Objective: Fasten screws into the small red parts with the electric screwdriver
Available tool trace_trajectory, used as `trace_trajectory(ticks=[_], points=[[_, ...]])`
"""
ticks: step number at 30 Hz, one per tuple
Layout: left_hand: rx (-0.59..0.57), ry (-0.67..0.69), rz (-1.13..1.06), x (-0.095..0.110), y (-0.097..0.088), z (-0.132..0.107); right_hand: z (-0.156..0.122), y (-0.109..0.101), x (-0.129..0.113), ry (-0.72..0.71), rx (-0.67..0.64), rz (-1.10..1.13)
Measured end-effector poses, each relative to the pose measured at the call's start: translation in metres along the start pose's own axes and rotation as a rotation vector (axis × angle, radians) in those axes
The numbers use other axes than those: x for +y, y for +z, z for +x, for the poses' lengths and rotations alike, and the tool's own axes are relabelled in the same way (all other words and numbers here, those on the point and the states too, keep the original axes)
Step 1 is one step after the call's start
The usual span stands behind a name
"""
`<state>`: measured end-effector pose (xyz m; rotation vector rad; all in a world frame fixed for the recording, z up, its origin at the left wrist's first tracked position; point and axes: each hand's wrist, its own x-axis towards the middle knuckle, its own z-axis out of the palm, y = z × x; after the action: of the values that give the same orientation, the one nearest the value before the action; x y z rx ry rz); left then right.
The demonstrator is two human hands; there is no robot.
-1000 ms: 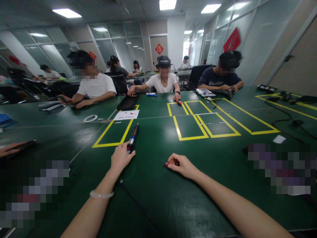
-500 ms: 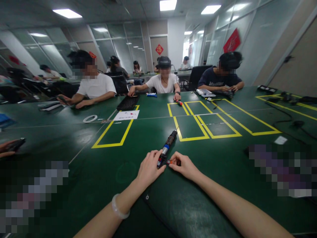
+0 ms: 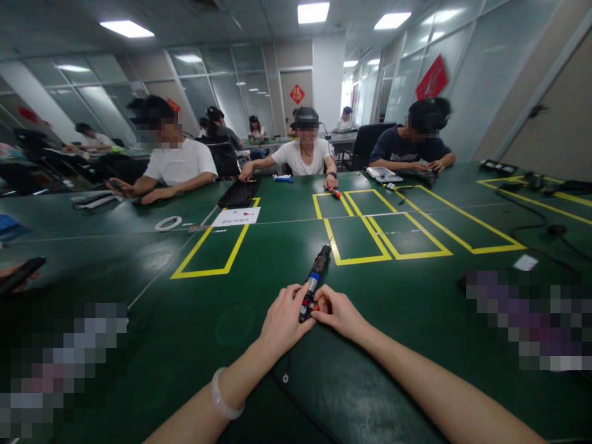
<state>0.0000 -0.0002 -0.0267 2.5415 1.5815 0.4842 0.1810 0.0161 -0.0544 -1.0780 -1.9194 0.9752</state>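
Observation:
A dark electric screwdriver with a blue band lies on the green table, its tip pointing away from me. My left hand is closed round its near end. My right hand is pinched on a small red-orange piece and presses it against that same end. Both hands meet at the tool, just in front of me. A black cable runs from the tool back under my left wrist.
Yellow tape rectangles mark the table beyond the tool. A white paper, a keyboard and a white tape ring lie further left. Three people sit across the table. Cables trail at the right.
My left hand slid the screwdriver from the left over to my right hand. The right hand's red-orange piece has now closed up against the tool's near end.

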Motion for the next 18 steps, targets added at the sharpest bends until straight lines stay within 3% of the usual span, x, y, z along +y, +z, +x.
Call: trace_trajectory(ticks=[18], points=[[-0.032,0.001,0.061,-0.0054,-0.0033,0.0031,-0.0054,-0.0077,-0.0064,-0.083,0.008,-0.003]])
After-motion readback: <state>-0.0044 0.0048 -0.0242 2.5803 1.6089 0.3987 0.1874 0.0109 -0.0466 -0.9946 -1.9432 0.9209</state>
